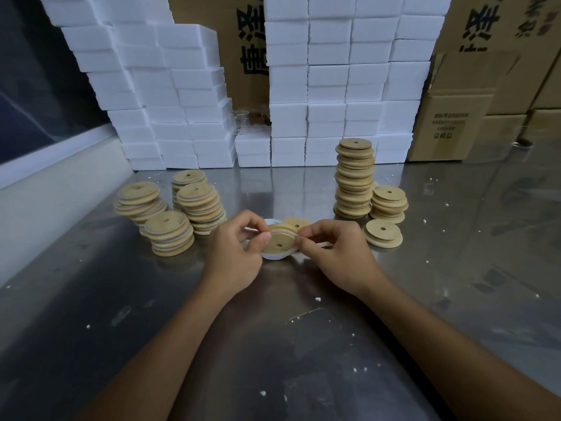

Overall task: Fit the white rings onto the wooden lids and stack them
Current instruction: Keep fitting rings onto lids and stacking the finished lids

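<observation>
Both hands meet at the table's middle over a round wooden lid (278, 245) with a centre hole. My left hand (239, 253) pinches its left edge with thumb and fingers. My right hand (334, 253) pinches its right edge. A white ring (274, 256) shows under and around the lid's lower edge. A second wooden lid (296, 224) lies just behind, partly hidden by my fingers. Leaning piles of lids (168, 235) stand at the left. At the right rise a tall pile (354, 177), a short pile (389, 205) and a low one (382, 237).
The steel table (273, 344) carries scattered white crumbs. Stacked white foam boxes (328, 86) form a wall at the back, with brown cardboard cartons (455, 117) behind and to the right. A pale ledge (45, 189) borders the table's left side.
</observation>
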A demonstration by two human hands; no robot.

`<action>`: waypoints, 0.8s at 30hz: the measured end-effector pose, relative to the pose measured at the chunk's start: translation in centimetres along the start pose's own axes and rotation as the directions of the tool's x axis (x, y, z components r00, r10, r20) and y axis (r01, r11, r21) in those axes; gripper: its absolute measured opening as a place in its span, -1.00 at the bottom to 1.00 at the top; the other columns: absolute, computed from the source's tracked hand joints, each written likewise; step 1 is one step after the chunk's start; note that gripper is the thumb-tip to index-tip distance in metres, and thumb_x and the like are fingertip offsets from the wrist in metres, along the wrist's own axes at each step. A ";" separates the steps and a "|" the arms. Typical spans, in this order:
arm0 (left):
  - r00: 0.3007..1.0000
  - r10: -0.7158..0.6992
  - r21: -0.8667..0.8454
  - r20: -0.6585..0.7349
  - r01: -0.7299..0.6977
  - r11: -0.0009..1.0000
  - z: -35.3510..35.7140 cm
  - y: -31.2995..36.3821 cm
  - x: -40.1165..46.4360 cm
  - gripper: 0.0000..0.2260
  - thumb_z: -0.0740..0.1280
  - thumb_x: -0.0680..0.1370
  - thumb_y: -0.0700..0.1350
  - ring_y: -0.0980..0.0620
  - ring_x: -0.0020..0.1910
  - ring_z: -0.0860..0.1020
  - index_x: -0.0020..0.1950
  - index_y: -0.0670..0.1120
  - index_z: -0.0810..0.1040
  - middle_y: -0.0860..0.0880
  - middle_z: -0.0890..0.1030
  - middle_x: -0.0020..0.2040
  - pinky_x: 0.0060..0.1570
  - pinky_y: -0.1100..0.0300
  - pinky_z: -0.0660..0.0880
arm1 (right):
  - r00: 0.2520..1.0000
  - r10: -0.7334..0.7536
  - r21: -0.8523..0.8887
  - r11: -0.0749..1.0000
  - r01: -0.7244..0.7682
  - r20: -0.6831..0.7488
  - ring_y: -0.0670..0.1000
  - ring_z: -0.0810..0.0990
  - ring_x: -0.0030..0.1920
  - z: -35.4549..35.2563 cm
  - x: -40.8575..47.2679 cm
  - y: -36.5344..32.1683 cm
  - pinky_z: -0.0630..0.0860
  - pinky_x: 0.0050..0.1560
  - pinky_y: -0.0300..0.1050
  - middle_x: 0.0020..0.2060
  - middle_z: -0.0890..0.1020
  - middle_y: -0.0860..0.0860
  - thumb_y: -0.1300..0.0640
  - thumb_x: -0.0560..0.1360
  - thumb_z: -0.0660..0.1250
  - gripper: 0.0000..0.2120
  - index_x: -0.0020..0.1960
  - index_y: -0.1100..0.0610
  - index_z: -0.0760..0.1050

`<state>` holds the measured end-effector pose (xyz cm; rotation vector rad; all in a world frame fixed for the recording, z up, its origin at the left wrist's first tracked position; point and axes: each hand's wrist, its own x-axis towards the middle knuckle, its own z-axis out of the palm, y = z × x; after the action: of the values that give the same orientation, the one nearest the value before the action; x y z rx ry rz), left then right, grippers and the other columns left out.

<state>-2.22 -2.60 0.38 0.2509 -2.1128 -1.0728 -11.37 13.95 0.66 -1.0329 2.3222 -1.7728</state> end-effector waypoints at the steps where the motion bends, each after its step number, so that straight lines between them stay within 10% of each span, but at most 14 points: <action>1: 1.000 -0.014 -0.016 0.004 0.015 1.000 0.0 -0.1 0.0 -0.79 0.41 0.48 -0.24 0.09 -0.21 0.66 -0.21 0.07 0.53 0.12 0.64 -0.21 -0.18 -0.11 0.63 | 1.000 0.009 0.016 1.000 -0.009 0.001 -0.12 0.68 -0.20 0.0 0.0 0.1 0.63 -0.07 -0.17 -0.23 0.72 -0.04 0.22 0.47 0.49 -0.95 -0.14 0.09 0.68; 7: 0.998 -0.060 -0.097 0.023 0.062 0.993 0.4 -0.3 -0.2 -0.80 0.36 0.48 -0.23 -0.15 -0.31 0.66 -0.21 0.07 0.50 0.06 0.59 -0.19 -0.20 -0.27 0.59 | 0.995 0.104 0.153 0.983 -0.103 0.001 -0.06 0.69 -0.24 0.0 0.0 0.4 0.64 -0.12 -0.12 -0.24 0.73 0.06 0.24 0.47 0.50 -0.94 -0.10 0.23 0.66; 14: 0.999 -0.006 -0.113 0.050 0.011 0.994 0.8 0.3 -0.3 -0.92 0.37 0.39 -0.11 0.15 -0.32 0.65 -0.20 0.05 0.50 0.18 0.61 -0.25 -0.33 0.23 0.57 | 0.997 0.031 0.142 0.990 -0.021 -0.072 0.00 0.73 -0.16 0.0 0.0 0.5 0.67 -0.03 0.02 -0.24 0.73 0.01 0.23 0.49 0.48 -0.98 -0.12 0.15 0.66; 20: 0.989 0.138 -0.001 0.045 -0.138 0.990 0.7 0.7 -0.6 -0.86 0.39 0.50 -0.13 0.20 -0.20 0.63 -0.13 0.11 0.50 0.23 0.60 -0.15 -0.30 0.08 0.64 | 0.975 -0.198 -0.075 0.979 0.191 -0.101 -0.16 0.69 -0.13 0.5 -0.5 0.6 0.64 -0.05 -0.16 -0.17 0.71 -0.12 0.22 0.50 0.44 -0.98 -0.08 0.14 0.65; 24: 0.977 0.206 0.068 0.048 -0.209 0.976 0.7 1.0 -0.5 -0.86 0.38 0.52 -0.15 0.20 -0.15 0.61 -0.11 0.10 0.49 0.21 0.60 -0.12 -0.21 0.40 0.49 | 0.954 -0.286 -0.113 0.955 0.275 -0.086 -0.19 0.68 -0.10 0.5 -0.6 0.3 0.62 -0.04 -0.25 -0.13 0.71 -0.10 0.20 0.52 0.42 -0.95 -0.05 0.15 0.65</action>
<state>-2.18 -1.27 0.61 0.0408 -2.1627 -0.8865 -10.86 13.87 0.01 -1.3833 2.4507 -1.8571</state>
